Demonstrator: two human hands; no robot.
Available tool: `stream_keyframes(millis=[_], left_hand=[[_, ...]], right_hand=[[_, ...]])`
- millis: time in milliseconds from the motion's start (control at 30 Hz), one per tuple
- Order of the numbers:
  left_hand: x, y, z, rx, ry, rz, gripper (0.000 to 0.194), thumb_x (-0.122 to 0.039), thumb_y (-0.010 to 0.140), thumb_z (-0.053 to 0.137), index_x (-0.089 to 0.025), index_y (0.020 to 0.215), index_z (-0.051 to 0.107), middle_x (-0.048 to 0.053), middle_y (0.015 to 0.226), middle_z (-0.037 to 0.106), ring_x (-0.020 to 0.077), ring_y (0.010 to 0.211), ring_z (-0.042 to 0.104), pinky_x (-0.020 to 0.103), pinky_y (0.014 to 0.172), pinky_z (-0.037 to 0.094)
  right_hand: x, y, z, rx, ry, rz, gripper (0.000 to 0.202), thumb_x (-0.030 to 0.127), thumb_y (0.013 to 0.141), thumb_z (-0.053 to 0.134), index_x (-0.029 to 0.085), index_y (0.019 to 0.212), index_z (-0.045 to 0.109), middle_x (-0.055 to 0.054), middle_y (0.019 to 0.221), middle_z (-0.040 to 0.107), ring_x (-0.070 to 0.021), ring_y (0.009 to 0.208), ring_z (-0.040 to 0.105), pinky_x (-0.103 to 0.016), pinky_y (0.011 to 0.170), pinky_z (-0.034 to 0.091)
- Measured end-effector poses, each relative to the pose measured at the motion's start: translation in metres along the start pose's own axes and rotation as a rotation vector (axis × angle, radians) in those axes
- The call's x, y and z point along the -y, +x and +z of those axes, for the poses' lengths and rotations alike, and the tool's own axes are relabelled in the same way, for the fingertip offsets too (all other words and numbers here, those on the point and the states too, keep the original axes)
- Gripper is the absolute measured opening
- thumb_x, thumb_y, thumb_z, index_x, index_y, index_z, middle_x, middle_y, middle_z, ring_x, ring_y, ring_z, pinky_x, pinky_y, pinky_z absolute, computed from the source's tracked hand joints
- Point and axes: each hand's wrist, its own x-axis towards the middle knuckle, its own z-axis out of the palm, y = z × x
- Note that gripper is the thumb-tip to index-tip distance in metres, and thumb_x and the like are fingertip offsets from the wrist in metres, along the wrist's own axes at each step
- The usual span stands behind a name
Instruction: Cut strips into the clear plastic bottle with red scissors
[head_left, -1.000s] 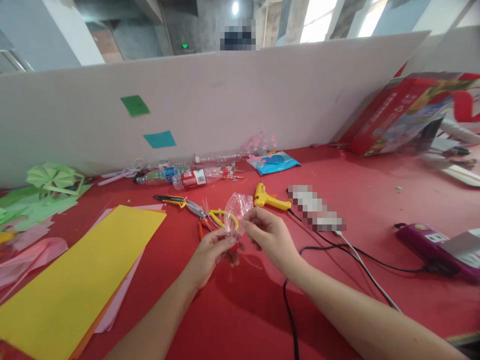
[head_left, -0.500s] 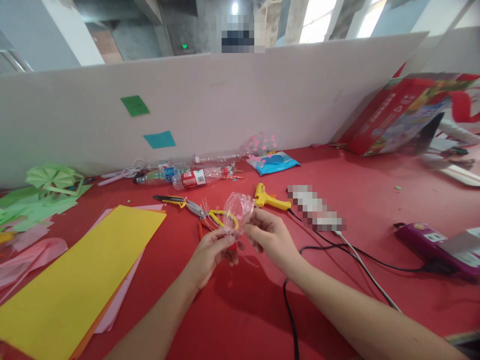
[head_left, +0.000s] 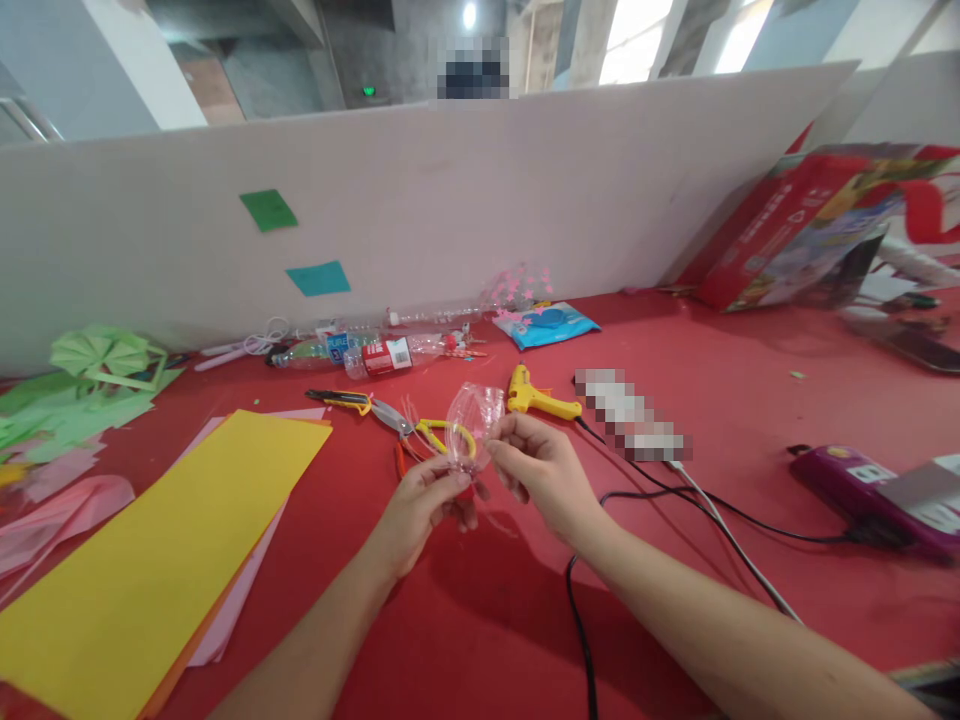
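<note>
A clear plastic piece cut into thin strips (head_left: 474,420) is held above the red table, between my two hands. My left hand (head_left: 431,500) pinches its lower end between thumb and fingers. At its right side, my right hand (head_left: 536,460) has thumb and forefinger closed on the edge of the strips. Behind the plastic lie scissors with yellow and orange-red handles (head_left: 390,418), partly hidden by it. A yellow glue gun (head_left: 541,396) rests just beyond my right hand.
Yellow paper (head_left: 180,540) covers the left side, near green paper scraps (head_left: 97,370). Plastic bottles (head_left: 390,355) and a blue packet (head_left: 551,325) lie by the white board (head_left: 450,190). Black cables (head_left: 577,620) run right of my hands. A red bag (head_left: 795,220) stands back right.
The strips have shifted slightly and spread a little differently between my hands. Both hands stay almost in the same place, with their grips unchanged.
</note>
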Motion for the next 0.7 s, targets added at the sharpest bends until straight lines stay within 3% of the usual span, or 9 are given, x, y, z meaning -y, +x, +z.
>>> stream_keyframes(millis=[300,467,700], left_hand=[[-0.0009,-0.0005,0.0005,-0.010,-0.054,-0.031,0.025,-0.032,0.072,0.070,-0.013,0.087,0.065,0.004,0.073,0.068,0.0102,0.050,0.056,0.025,0.051,0.039],[-0.0029,-0.0010,0.0019,-0.032,-0.082,-0.041,0.022,-0.033,0.071,0.072,-0.014,0.080,0.064,0.001,0.062,0.065,0.0095,0.048,0.055,0.023,0.049,0.037],[-0.0016,0.0005,0.0011,-0.012,-0.106,-0.035,0.020,-0.031,0.071,0.072,-0.014,0.076,0.064,-0.001,0.055,0.060,0.0094,0.047,0.055,0.022,0.048,0.037]], right_hand=[[-0.0003,-0.0006,-0.0023,0.077,-0.042,-0.126,0.011,0.027,0.075,0.057,0.020,0.069,0.052,0.009,0.049,0.046,-0.0069,0.041,0.039,-0.020,0.042,0.030],[-0.0042,-0.0009,-0.0024,0.136,-0.184,-0.185,0.007,0.022,0.076,0.054,0.019,0.071,0.052,0.005,0.056,0.050,-0.0100,0.051,0.045,-0.023,0.050,0.035],[-0.0060,0.0012,-0.0039,0.154,-0.379,-0.249,0.007,0.020,0.078,0.051,0.019,0.072,0.056,0.004,0.055,0.053,-0.0103,0.050,0.047,-0.022,0.049,0.034]])
